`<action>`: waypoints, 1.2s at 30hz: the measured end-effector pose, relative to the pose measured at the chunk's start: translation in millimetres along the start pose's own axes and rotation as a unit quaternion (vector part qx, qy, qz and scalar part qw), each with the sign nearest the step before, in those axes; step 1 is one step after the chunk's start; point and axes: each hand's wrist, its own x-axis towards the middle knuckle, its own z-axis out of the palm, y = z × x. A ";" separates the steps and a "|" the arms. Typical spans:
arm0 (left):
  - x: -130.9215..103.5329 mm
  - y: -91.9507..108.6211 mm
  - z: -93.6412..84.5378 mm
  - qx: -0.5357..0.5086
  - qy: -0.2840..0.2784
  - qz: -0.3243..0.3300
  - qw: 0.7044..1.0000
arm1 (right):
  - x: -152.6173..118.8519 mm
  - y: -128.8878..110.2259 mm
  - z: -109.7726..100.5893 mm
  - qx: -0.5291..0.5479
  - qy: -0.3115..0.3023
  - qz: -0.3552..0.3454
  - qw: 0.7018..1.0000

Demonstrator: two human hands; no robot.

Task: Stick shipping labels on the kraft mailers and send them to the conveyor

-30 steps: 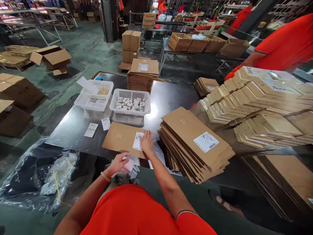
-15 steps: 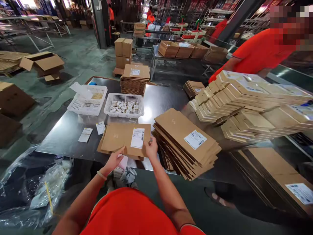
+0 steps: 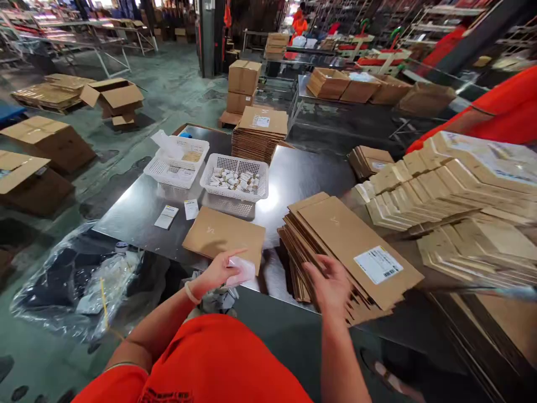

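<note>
My left hand (image 3: pixel 221 272) pinches a small white slip of paper (image 3: pixel 242 271) over the near edge of a flat cardboard piece (image 3: pixel 226 230) that bears no label on its visible face. To the right is a slanted stack of flat cardboard (image 3: pixel 339 224), its top piece carrying a white printed label (image 3: pixel 378 264). My right hand (image 3: pixel 331 284) is at the left edge of this stack, fingers apart and slightly bent; whether they touch it I cannot tell. Left of the unlabelled cardboard lie a pad of labels (image 3: pixel 166 217) and a single label (image 3: pixel 191 209).
A white basket (image 3: pixel 260 190) with small white-and-gold pieces stands beyond the cardboard, another basket (image 3: pixel 197 173) beside it. A cardboard stack (image 3: pixel 260 140) rises behind. Wooden pieces (image 3: pixel 444 184) are piled at right, near a co-worker's red sleeve (image 3: pixel 499 106). A plastic-lined bin (image 3: pixel 54 280) stands lower left.
The view has turned left. The labelled cardboard between my hands has left the front pile, which now shows an unlabelled face. My right hand has moved to the right stack; my left holds a white slip.
</note>
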 end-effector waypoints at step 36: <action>14.2 -41.6 -9.5 -0.017 0.115 -0.103 0.988 | -86.3 7.8 126.0 0.030 -0.168 -0.043 0.984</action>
